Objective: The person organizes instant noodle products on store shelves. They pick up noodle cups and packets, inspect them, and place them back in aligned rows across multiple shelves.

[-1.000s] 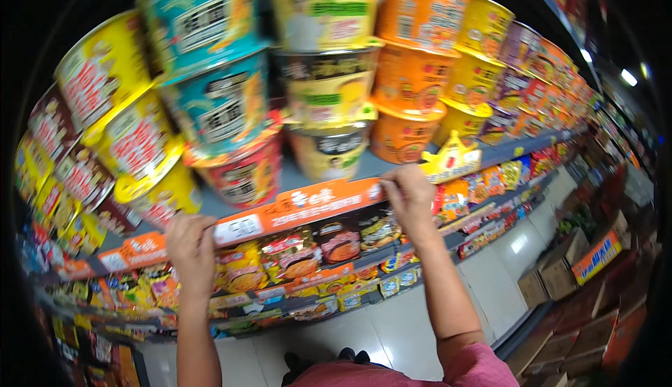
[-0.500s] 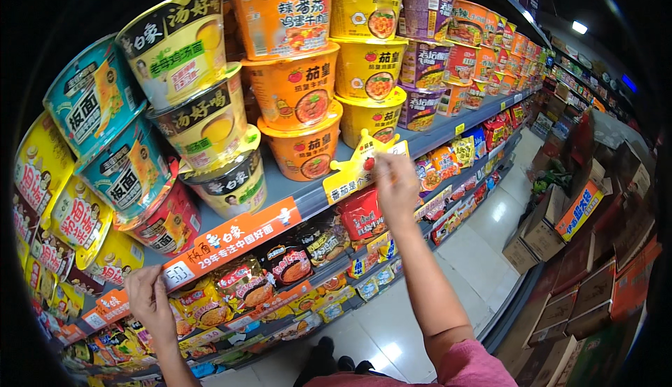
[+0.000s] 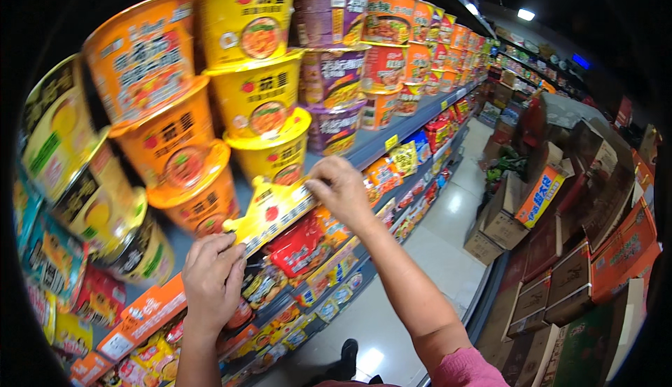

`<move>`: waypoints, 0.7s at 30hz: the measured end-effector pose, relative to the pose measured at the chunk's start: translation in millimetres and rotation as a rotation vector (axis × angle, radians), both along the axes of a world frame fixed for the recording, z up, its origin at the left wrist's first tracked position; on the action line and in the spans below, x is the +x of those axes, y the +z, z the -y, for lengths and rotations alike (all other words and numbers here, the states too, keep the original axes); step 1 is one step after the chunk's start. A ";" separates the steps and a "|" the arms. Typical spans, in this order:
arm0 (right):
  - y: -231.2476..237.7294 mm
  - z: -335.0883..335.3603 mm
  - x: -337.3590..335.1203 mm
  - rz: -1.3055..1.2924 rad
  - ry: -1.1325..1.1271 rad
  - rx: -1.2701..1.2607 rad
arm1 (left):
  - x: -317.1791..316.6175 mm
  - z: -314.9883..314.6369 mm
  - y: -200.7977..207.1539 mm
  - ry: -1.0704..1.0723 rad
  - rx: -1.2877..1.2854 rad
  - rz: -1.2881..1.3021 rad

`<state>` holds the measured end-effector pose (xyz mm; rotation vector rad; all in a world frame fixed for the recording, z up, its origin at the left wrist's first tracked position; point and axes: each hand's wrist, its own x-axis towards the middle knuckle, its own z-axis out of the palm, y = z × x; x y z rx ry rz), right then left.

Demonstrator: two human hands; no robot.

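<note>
Since the yellow crown-topped shelf sign [image 3: 273, 213] runs along the front lip of the grey shelf [image 3: 378, 140], the hands take opposite ends of it. Left hand [image 3: 213, 271]: fingers bent over the near-left end, thumb tucked below. Right hand [image 3: 341, 187]: fingertips bunched at the far-right end. Can't tell if either is clamped or just resting — blur hides the contact. The two-end hold probably keeps the strip level, as it looks thin and likely to flex.

Sign sits below the yellow noodle tubs [image 3: 255, 100], sharing their colour and tomato motif, so the placement reads as product matching. Orange noodle tubs [image 3: 164, 131] stand left, purple noodle tubs [image 3: 334, 75] right. All taper toward the base, smooth and glossy with wide flared rims — each seems to seat on the rim below.

Orange sign strip [image 3: 150, 310], flat and stiff-looking, follows the lip further left. Crinkly red noodle packet [image 3: 297, 247] lies one level down.
</note>
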<state>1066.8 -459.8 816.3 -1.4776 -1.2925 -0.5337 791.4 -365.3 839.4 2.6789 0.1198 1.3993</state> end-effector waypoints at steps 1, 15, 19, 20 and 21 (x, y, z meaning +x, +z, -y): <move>3.5 4.3 2.7 -0.001 0.015 -0.002 | 13.8 2.5 -2.9 -0.006 -0.006 -0.016; -9.2 29.4 25.8 0.009 0.118 0.039 | 65.3 8.7 -28.4 0.230 0.205 -0.020; -76.2 71.6 55.3 -0.034 0.107 0.001 | 64.2 9.7 -31.8 0.258 0.232 -0.057; -100.0 80.8 65.8 -0.052 0.077 -0.063 | 63.2 10.1 -31.3 0.265 0.233 -0.073; -129.6 87.7 77.3 -0.150 0.021 -0.166 | 62.6 11.2 -32.3 0.287 0.235 -0.097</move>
